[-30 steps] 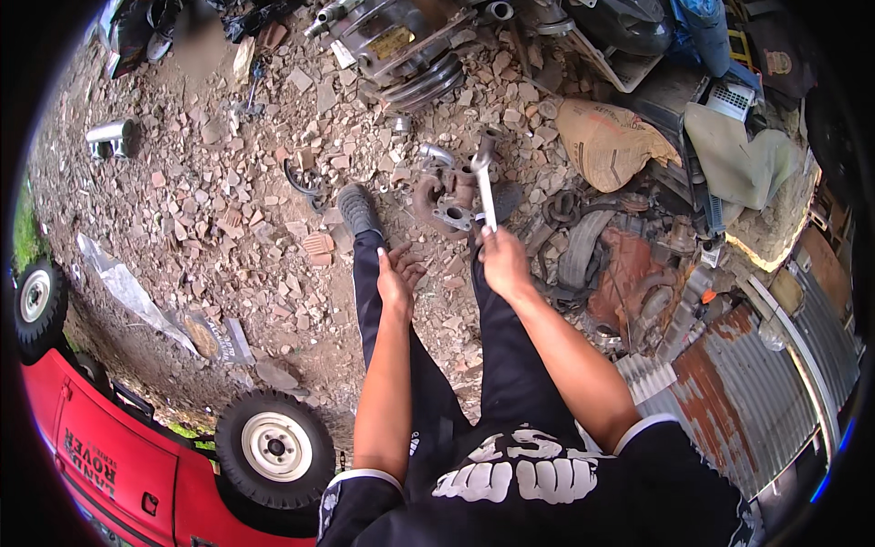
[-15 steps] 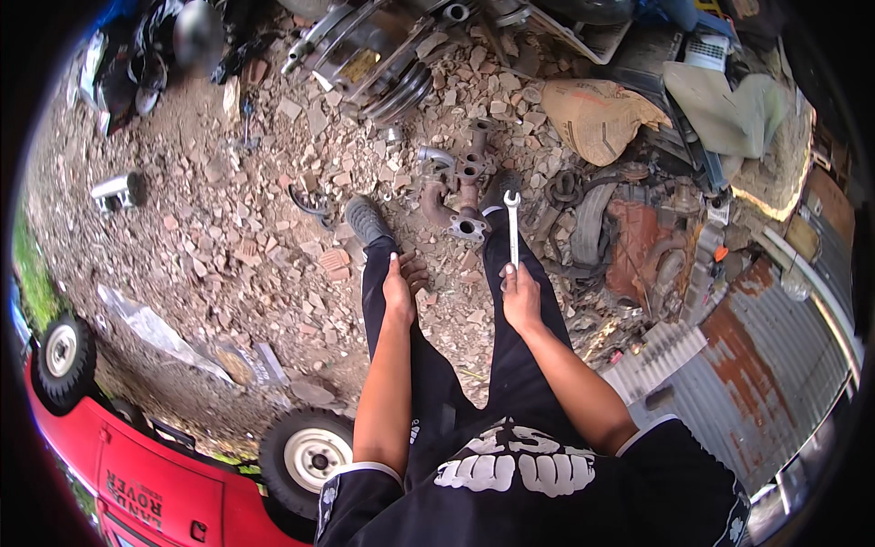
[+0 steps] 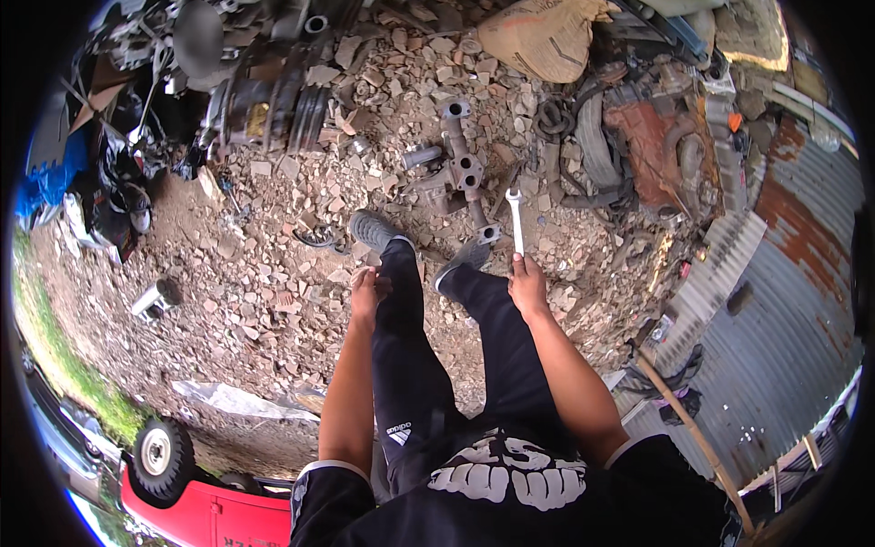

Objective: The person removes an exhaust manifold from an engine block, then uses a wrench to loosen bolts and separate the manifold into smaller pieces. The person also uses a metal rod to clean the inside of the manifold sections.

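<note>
My right hand (image 3: pixel 527 284) grips the handle of a silver wrench (image 3: pixel 518 225), its open-ended jaw pointing away from me. The wrench is held above the ground beside my right leg. My left hand (image 3: pixel 367 287) hangs next to my left leg with its fingers curled in, and nothing shows in it. Beyond my feet a rusty metal exhaust manifold (image 3: pixel 468 170) with flanged ports lies on the rubble. Neither hand touches it. A short grey pipe piece (image 3: pixel 421 157) lies just left of the manifold.
Broken brick and stone cover the ground. A tan sack (image 3: pixel 538 38) and a rusty engine part (image 3: pixel 645 146) lie to the far right, near corrugated metal sheets (image 3: pixel 775 255). Piled machine parts (image 3: pixel 260 114) stand far left. A red vehicle (image 3: pixel 205 512) is at lower left.
My view has swung and my right foot has stepped to the left of the manifold's near end. My left hand's fingers have curled in. The wrench stays in my right hand.
</note>
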